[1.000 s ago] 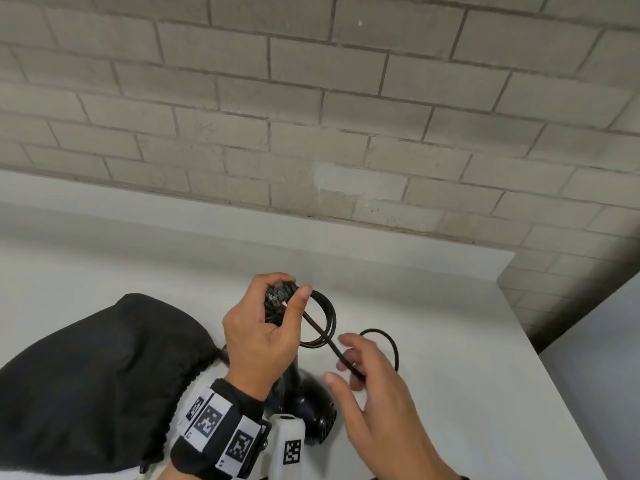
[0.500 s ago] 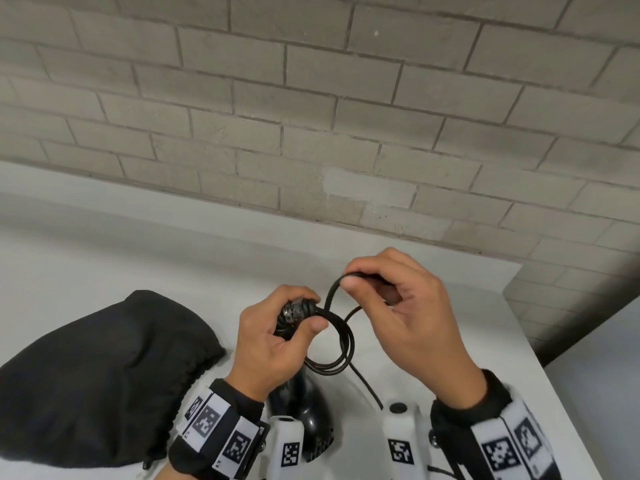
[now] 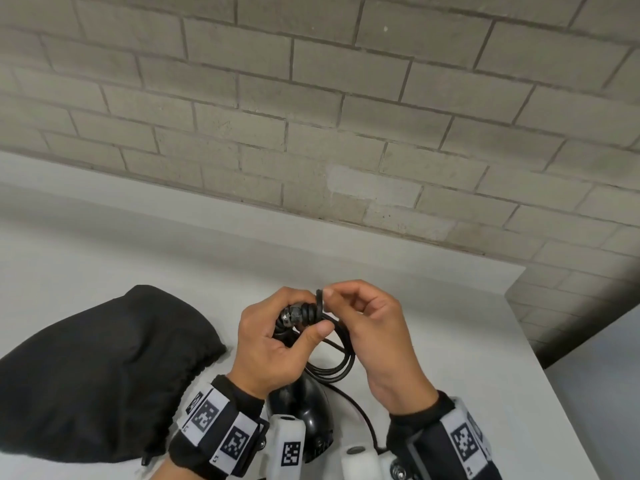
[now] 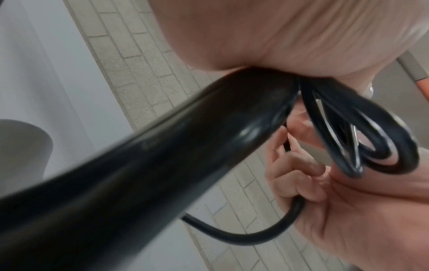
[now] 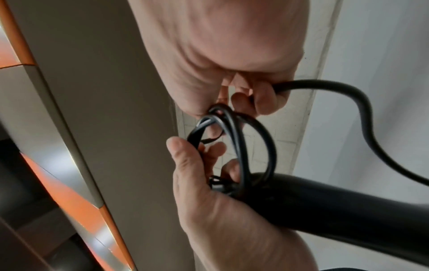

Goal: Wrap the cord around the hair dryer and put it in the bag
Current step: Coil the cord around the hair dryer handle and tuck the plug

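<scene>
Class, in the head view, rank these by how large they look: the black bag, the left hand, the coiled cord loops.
1. black bag, clearly largest.
2. left hand.
3. coiled cord loops, smallest, and partly hidden by both hands, so their full extent is unsure.
</scene>
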The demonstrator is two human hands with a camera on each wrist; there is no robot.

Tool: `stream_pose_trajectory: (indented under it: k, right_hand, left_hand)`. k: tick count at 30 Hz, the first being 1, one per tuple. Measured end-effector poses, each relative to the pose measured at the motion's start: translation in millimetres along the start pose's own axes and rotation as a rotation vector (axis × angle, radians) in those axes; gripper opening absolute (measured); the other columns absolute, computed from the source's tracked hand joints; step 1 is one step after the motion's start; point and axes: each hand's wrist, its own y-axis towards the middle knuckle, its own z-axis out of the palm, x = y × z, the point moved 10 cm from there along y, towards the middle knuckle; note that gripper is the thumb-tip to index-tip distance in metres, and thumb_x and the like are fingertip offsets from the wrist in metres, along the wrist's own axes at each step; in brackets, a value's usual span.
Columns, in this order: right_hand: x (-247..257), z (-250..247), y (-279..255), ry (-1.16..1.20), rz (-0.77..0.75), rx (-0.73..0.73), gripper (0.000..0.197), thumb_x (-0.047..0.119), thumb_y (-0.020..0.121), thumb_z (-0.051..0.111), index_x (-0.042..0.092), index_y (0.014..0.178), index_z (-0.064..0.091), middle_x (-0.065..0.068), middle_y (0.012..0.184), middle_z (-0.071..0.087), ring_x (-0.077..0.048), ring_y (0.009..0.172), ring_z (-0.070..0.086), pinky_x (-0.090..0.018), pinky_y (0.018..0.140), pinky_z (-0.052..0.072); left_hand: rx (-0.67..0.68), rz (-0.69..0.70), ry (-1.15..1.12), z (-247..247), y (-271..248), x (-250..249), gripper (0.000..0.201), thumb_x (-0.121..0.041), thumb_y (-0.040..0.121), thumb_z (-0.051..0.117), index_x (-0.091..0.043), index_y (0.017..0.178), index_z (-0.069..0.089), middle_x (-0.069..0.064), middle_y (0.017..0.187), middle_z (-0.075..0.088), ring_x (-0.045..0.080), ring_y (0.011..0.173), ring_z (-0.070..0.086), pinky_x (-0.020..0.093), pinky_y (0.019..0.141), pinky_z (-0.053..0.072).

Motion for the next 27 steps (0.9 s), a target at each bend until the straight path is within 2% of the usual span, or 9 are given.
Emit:
stream_pose_trajectory:
  k: [3, 6, 8, 11, 13, 17, 20, 23, 27]
  right_hand:
    - [-4.1, 3.0, -8.6, 0.036, 0.024, 0.057, 0.014, 0.019, 0.09, 0.066, 0.012, 0.082, 0.076, 0.005, 0.069, 0.07, -0.001, 0.063, 0.062, -0.016, 0.062, 0.046]
    - [-0.8, 5.4, -20.2, 0.04, -0.031, 0.146, 0.026, 0.036, 0.092, 0.062, 0.014, 0.091, 0.077, 0.01, 0.066, 0.065, -0.001, 0.064, 0.057, -0.013, 0.062, 0.044]
    - [-2.3, 8.5, -26.8, -0.03, -0.075, 0.202, 0.022, 0.038, 0.085, 0.071, 0.018, 0.093, 0.076, 0.003, 0.077, 0.071, -0.009, 0.072, 0.062, -0.022, 0.068, 0.052]
    - [-10.6, 10.4, -28.8, -0.119, -0.049, 0.235, 0.008, 0.02, 0.084, 0.075, 0.019, 0.092, 0.075, -0.005, 0.085, 0.073, -0.025, 0.082, 0.068, -0.045, 0.082, 0.057]
    - [-11.8, 10.5, -27.6, -0.148, -0.039, 0.263, 0.012, 0.01, 0.087, 0.072, 0.02, 0.092, 0.075, -0.001, 0.085, 0.074, -0.018, 0.084, 0.07, -0.04, 0.085, 0.057]
    - [-8.8, 13.2, -25.1, -0.212, -0.039, 0.371, 0.01, 0.01, 0.089, 0.069, 0.016, 0.096, 0.073, 0.002, 0.091, 0.074, -0.014, 0.089, 0.068, -0.033, 0.087, 0.054]
    - [-1.3, 16.2, -24.4, -0.329, -0.077, 0.441, 0.013, 0.014, 0.093, 0.064, 0.025, 0.094, 0.071, 0.013, 0.087, 0.071, -0.01, 0.087, 0.065, -0.034, 0.087, 0.052]
    - [2.7, 18.3, -23.8, -0.39, -0.08, 0.479, 0.013, 0.015, 0.095, 0.061, 0.024, 0.099, 0.07, 0.013, 0.094, 0.072, -0.011, 0.097, 0.067, -0.038, 0.095, 0.051]
    - [5.2, 15.0, -19.7, -0.391, -0.115, 0.44, 0.017, 0.015, 0.096, 0.06, 0.018, 0.109, 0.07, 0.01, 0.105, 0.074, -0.006, 0.102, 0.067, -0.024, 0.093, 0.051]
  left_hand:
    - [-0.033, -0.006, -0.029, -0.8, -1.5, 1.8, 0.029, -0.054, 0.089, 0.063, -0.026, 0.095, 0.063, -0.014, 0.081, 0.065, 0.003, 0.064, 0.063, 0.013, 0.062, 0.048]
    - [-0.078, -0.042, -0.03, -5.1, -0.7, 7.4, 0.025, -0.054, 0.089, 0.063, -0.029, 0.093, 0.061, -0.013, 0.074, 0.062, 0.003, 0.056, 0.059, 0.017, 0.057, 0.047]
    - [-0.104, -0.056, -0.016, -8.8, 0.2, 10.2, 0.025, -0.053, 0.09, 0.062, -0.029, 0.093, 0.061, -0.012, 0.075, 0.062, 0.003, 0.055, 0.058, 0.016, 0.057, 0.046]
    - [-0.106, -0.075, -0.013, -10.2, 0.4, 12.1, 0.026, -0.052, 0.09, 0.062, -0.026, 0.094, 0.062, -0.011, 0.078, 0.063, 0.005, 0.06, 0.061, 0.019, 0.059, 0.049]
    - [-0.092, -0.076, -0.008, -8.0, -0.7, 11.0, 0.021, -0.044, 0.088, 0.066, -0.025, 0.095, 0.063, -0.009, 0.084, 0.066, 0.008, 0.068, 0.065, 0.021, 0.064, 0.052]
    - [-0.07, -0.139, -0.073, -3.5, -1.5, 12.7, 0.014, -0.027, 0.085, 0.066, -0.023, 0.099, 0.064, -0.008, 0.089, 0.073, 0.012, 0.081, 0.072, 0.021, 0.072, 0.056]
    - [-0.006, -0.179, -0.108, 1.0, -0.3, 14.0, 0.019, -0.026, 0.086, 0.067, -0.021, 0.104, 0.065, -0.007, 0.092, 0.074, 0.016, 0.089, 0.073, 0.025, 0.08, 0.055]
    - [0.058, -0.204, -0.102, 3.1, 1.6, 13.9, 0.029, -0.034, 0.086, 0.069, -0.026, 0.113, 0.067, -0.004, 0.098, 0.07, 0.029, 0.098, 0.068, 0.038, 0.088, 0.054]
    - [0.044, -0.295, -0.08, 1.9, 2.4, 20.1, 0.02, -0.037, 0.083, 0.069, -0.034, 0.102, 0.069, 0.0, 0.097, 0.065, 0.024, 0.093, 0.067, 0.027, 0.085, 0.053]
